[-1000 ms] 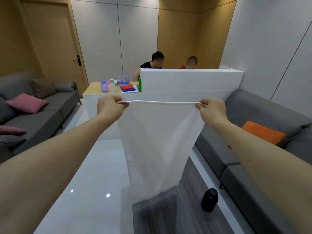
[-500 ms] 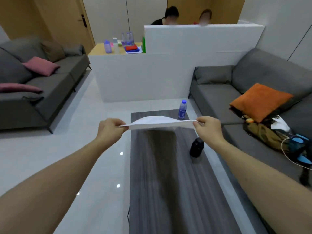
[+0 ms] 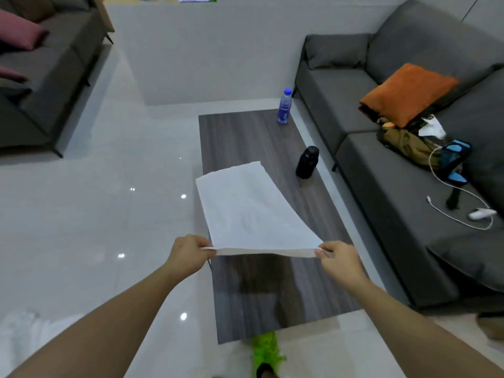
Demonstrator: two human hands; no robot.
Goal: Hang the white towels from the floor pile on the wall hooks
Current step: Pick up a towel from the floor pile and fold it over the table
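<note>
Towel point(image 3: 253, 208) | spread above desk point(image 3: 272, 290), near edge pinched by left hand point(image 3: 188, 253) and right hand point(image 3: 339, 259) fingers | risk: far end trails onto desk, snags black bottle point(image 3: 306, 162) standing beside it.

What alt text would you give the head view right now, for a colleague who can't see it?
Both hands, left hand and right hand, pinch the near corners of a white towel, which stretches out flat above a dark wood coffee table. A black bottle and a blue-capped water bottle stand further along the table, with a grey sofa to its right.
</note>
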